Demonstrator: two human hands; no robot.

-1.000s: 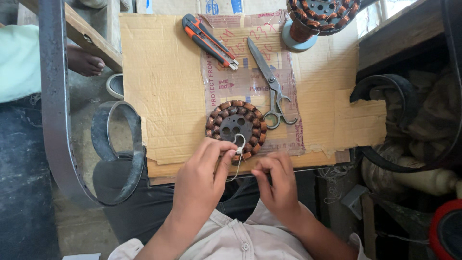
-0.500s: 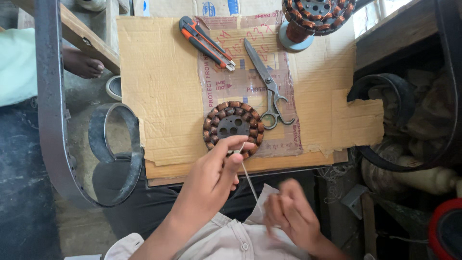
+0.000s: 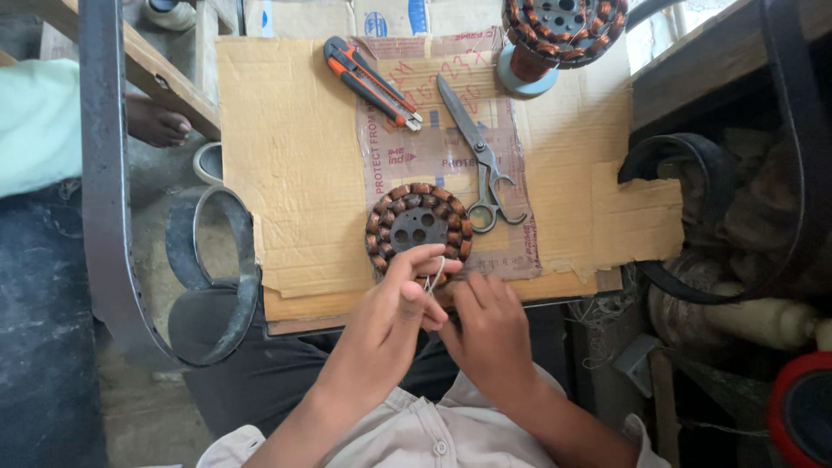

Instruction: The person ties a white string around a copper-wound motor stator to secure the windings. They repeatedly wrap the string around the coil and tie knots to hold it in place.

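A round motor stator (image 3: 419,227) with copper-brown windings lies on a cardboard sheet (image 3: 295,156) near its front edge. My left hand (image 3: 400,305) pinches a thin white string (image 3: 436,274) at the stator's near rim. My right hand (image 3: 490,334) sits close beside it, fingers curled at the same spot, touching the left hand. The string's far end is hidden between the fingers.
Scissors (image 3: 477,156) lie right of the stator, an orange-and-black utility knife (image 3: 371,82) further back. A second wound stator (image 3: 555,30) stands on a spool at the back right. A metal frame (image 3: 108,191) and black ring (image 3: 217,277) are left; another person's foot (image 3: 156,121) is at far left.
My right hand had pulled back toward my body, drawing the string out. It has now returned to the stator's edge beside my left hand, which stayed at the rim.
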